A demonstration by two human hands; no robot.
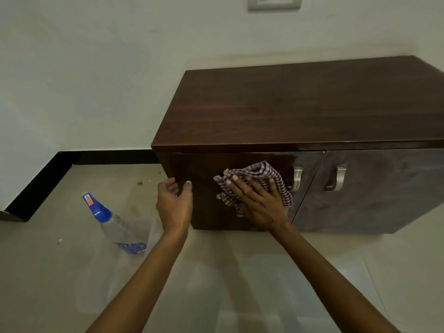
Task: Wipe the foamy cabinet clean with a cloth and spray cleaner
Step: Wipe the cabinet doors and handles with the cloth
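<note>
A low dark wooden cabinet (288,104) stands against the wall, with two glossy front doors. My right hand (258,200) presses a checked cloth (254,174) flat against the left door. My left hand (174,200) is at the cabinet's left front corner, fingers apart and curled around the edge, holding nothing. A clear spray bottle (115,224) with a blue nozzle stands on the floor to the left of my left arm. No foam is visible on the cabinet.
Two metal handles (296,179) (336,177) sit where the doors meet. Pale floor tiles (216,272) spread below, with a black skirting (36,188) along the left wall. A switch plate (275,2) is on the wall above.
</note>
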